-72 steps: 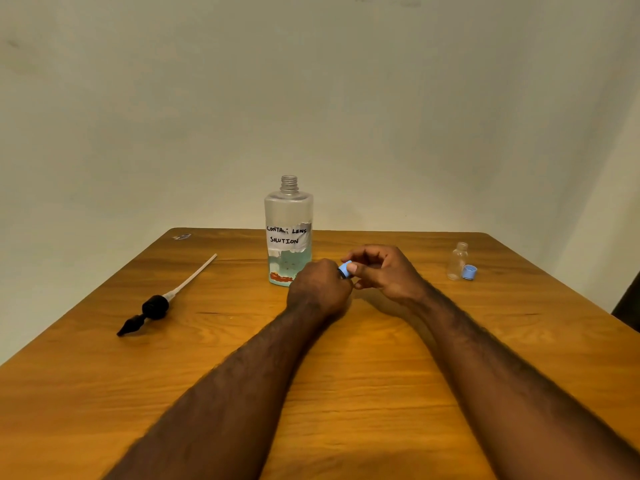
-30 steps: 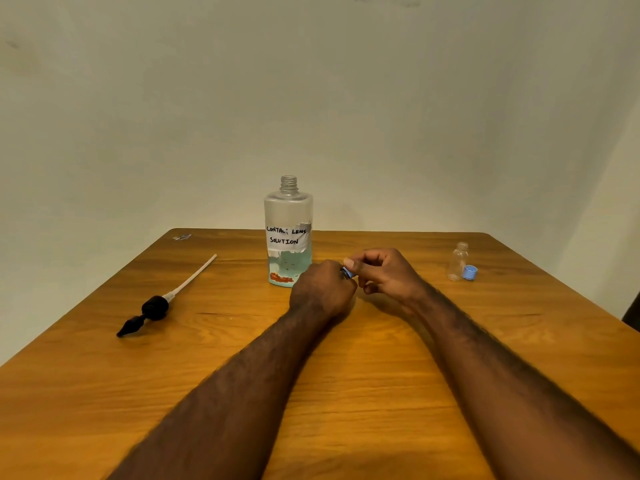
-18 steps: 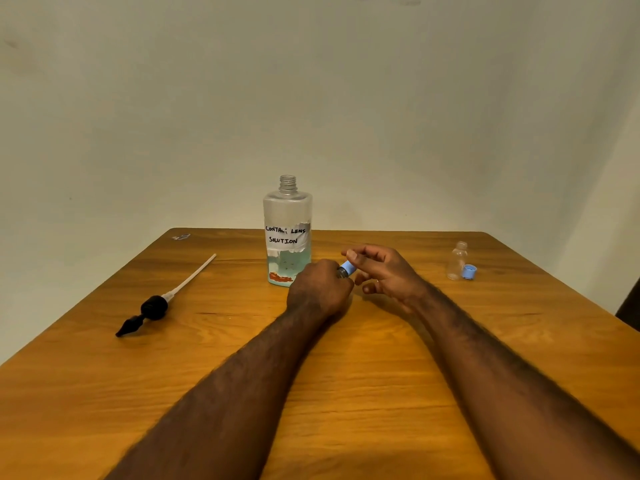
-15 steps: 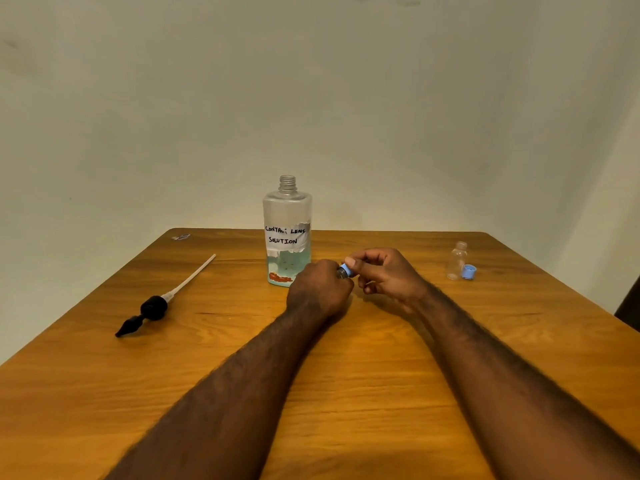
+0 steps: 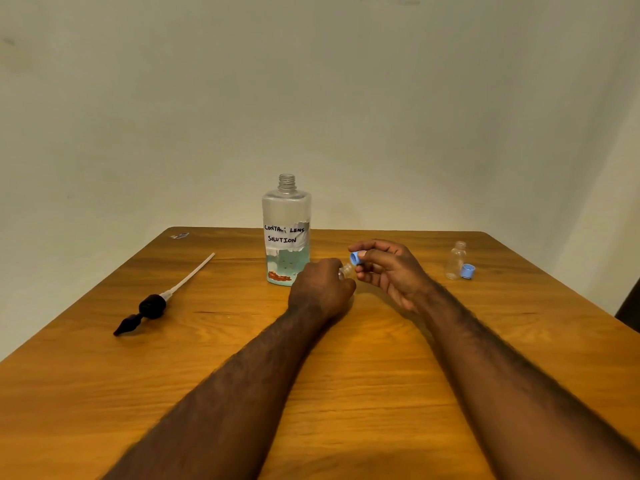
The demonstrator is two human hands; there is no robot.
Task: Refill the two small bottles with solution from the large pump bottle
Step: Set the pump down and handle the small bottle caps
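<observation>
Evidently the uncapping is about done: the small bottle (image 5: 346, 270), just right of the large bottle (image 5: 286, 233), sits wrapped in the curled left hand (image 5: 322, 289), while the right hand (image 5: 391, 271) pinches its blue cap (image 5: 356, 258) just clear of the neck. Next, I judge, the cap wants setting down and the large bottle, its pump (image 5: 152, 306) lying apart on the table (image 5: 363, 393), tipped carefully into that narrow neck.

On the wooden bench (image 5: 346, 375), the left hand (image 5: 322, 289) grips a small clear bottle (image 5: 345, 271), only its open neck showing. The right hand (image 5: 388, 268) pinches a blue cap (image 5: 355, 258) just above that neck. Behind stands the uncapped large bottle (image 5: 286, 233); its pump (image 5: 152, 306) lies well to the left. A second small bottle (image 5: 456, 260) stands at the right, touching its loose cap (image 5: 467, 271).
</observation>
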